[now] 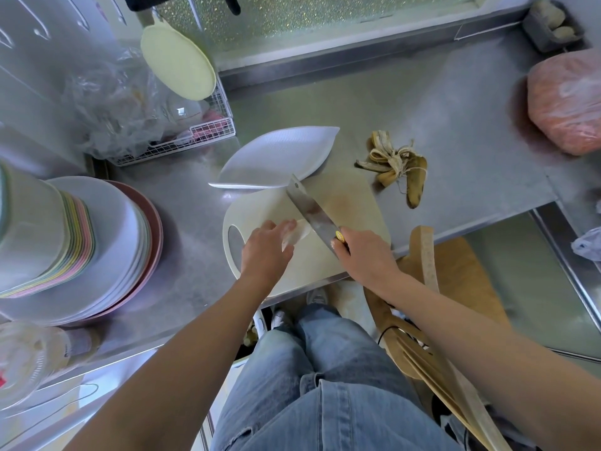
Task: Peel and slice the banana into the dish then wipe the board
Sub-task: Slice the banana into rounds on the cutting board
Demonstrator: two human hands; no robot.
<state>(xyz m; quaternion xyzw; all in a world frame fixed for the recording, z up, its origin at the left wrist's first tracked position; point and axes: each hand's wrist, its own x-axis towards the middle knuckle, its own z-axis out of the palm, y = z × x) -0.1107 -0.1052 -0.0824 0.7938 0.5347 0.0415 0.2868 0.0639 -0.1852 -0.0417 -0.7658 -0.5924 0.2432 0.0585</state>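
We see a dull grey steel bench [455, 109] under a cream board [344, 200]. The dish [276, 154] is white with a fine ribbed pattern. The banana [298, 235] is pale, almost white; its peel [401, 167] is yellow, blotched brown. The knife [312, 209] has a silver blade smeared reddish, with a yellow dot at the handle. Our plates [130, 229] are white and pink, with pastel green, yellow and pink rims stacked above. The jeans [325, 385] are faded blue.

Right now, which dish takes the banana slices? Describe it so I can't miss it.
On the steel counter, find the pale cutting board under the knife. The dish sits at its far edge: white, empty, leaf-shaped with pointed ends, unlike the round stacked plates to the left.
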